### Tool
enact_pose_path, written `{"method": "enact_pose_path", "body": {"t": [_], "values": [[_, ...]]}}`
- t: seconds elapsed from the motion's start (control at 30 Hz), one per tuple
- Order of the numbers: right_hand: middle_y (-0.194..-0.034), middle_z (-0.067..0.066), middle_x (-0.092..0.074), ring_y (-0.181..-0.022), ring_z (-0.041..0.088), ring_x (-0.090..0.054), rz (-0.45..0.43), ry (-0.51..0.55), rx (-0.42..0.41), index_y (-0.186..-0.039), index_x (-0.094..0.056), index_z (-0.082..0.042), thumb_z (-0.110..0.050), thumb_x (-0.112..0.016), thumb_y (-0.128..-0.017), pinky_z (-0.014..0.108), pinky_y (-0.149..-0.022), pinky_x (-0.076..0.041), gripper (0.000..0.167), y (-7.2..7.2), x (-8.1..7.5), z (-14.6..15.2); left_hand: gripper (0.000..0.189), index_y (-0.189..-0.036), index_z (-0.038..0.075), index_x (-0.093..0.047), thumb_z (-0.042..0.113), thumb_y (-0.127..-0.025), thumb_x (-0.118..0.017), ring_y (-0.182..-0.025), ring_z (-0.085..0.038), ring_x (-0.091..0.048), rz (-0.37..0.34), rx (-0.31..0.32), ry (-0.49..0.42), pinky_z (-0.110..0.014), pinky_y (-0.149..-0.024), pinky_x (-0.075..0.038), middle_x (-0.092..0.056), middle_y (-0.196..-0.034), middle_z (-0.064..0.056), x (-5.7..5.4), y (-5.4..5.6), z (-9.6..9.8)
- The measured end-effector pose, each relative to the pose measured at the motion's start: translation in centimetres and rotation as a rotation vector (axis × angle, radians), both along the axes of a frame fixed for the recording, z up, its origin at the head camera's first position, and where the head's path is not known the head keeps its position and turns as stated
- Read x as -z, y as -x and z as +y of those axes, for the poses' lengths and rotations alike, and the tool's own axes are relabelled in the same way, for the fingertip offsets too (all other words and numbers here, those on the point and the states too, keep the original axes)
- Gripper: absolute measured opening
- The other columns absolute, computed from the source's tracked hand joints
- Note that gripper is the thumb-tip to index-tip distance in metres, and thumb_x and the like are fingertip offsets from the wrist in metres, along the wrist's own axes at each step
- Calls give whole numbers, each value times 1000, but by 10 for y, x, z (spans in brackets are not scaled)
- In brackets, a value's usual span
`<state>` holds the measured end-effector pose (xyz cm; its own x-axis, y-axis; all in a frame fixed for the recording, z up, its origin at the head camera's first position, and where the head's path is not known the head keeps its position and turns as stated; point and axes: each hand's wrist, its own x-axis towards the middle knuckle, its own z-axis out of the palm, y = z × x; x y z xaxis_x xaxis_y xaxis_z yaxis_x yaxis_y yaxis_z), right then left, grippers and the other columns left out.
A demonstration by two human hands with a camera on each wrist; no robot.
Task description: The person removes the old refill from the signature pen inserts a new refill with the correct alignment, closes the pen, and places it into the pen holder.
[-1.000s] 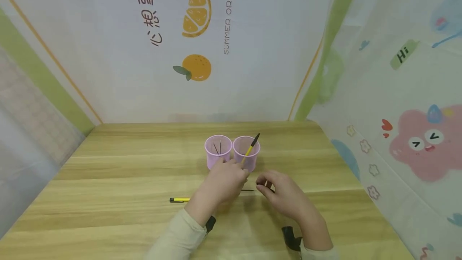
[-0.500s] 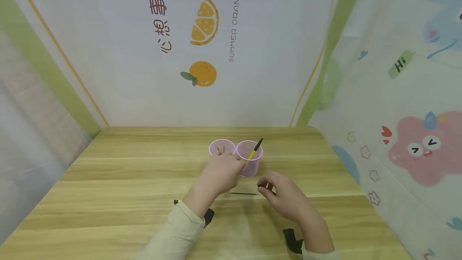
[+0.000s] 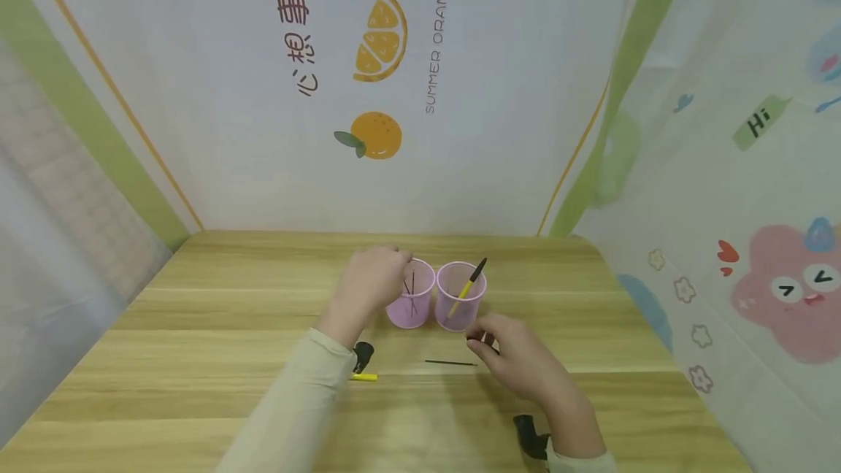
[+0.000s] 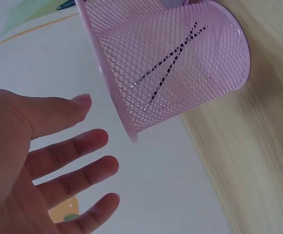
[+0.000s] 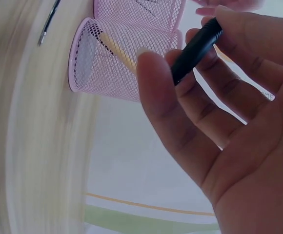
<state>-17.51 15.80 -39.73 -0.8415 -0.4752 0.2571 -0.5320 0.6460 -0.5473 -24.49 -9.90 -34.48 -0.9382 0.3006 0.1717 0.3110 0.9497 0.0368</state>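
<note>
My left hand (image 3: 374, 276) is beside the rim of the left pink mesh pen cup (image 3: 409, 321); in the left wrist view its fingers are spread with nothing between them. Two thin dark pen refills (image 4: 181, 47) lean inside that cup. Touching it on the right is a second pink mesh cup (image 3: 453, 323) holding a yellow pen (image 3: 466, 287) with a black end. My right hand (image 3: 515, 356) is in front of this cup and pinches a short black ridged pen part (image 5: 195, 51) between thumb and fingers. A dark refill (image 3: 450, 363) lies on the table near it.
A yellow pen piece (image 3: 365, 377) lies on the wooden table (image 3: 164, 356), partly hidden by my left sleeve. Black curved wrist mounts (image 3: 531, 438) sit under both wrists. A printed cloth (image 3: 486, 130) hangs behind the table, another along the right side.
My left hand has moved from in front of the cups to the left cup's rim, uncovering both cups and the refill on the table. My right hand has stayed almost still with the black part.
</note>
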Motion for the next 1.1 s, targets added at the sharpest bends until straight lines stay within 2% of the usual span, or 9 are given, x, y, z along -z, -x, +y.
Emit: {"method": "enact_pose_path", "body": {"t": [0.07,0.2,0.33,0.47,0.67,0.87,1.1], "values": [[-94,-10,-69,-87,3,-61,4,-3,-8,-97,-73,-15,-13,-72,-101,27,-77,-56,4,1,1,-1,28,-128,16,-74,10,-103,-62,-117,-33,-72,-19,5,11,-58,-94,-60,-76,-127,-8,0,6,0],[-93,-10,-69,-85,2,-60,-1,-7,-17,-96,-73,-15,-11,-73,-99,27,-76,-56,5,0,2,0,26,-116,17,-77,3,-97,-67,-106,-33,-74,-35,48,60,-57,-88,-61,-79,-117,-7,0,16,7],[-94,-10,-68,-87,3,-60,-2,2,-11,-97,-73,-17,-11,-72,-100,27,-76,-56,7,0,2,2,15,-100,16,-77,4,-92,-73,-92,-29,-73,-39,67,126,-52,-83,-61,-79,-101,-7,4,25,13],[-94,-10,-68,-86,2,-60,2,2,-8,-97,-73,-18,-11,-73,-99,28,-77,-56,7,1,1,5,12,-94,18,-77,6,-90,-79,-88,-24,-71,-30,74,224,-47,-82,-63,-78,-99,-4,9,35,16],[-94,-10,-69,-86,1,-59,-10,-2,-17,-98,-73,-16,-10,-73,-99,29,-77,-56,6,2,3,4,12,-93,21,-79,9,-90,-81,-86,-19,-70,-22,118,331,-41,-78,-64,-79,-98,1,15,40,15],[-94,-10,-68,-86,2,-59,-14,9,-24,-96,-71,-17,-10,-73,-99,28,-76,-56,8,1,5,1,11,-90,22,-79,12,-93,-79,-76,-13,-67,-47,96,344,-37,-75,-64,-78,-90,3,15,43,18],[-93,-9,-67,-86,3,-59,-2,11,-38,-95,-71,-16,-9,-73,-99,28,-76,-56,8,1,4,-3,8,-93,20,-80,13,-94,-80,-70,-10,-61,-71,73,414,-30,-70,-63,-79,-91,4,12,45,17]]}}
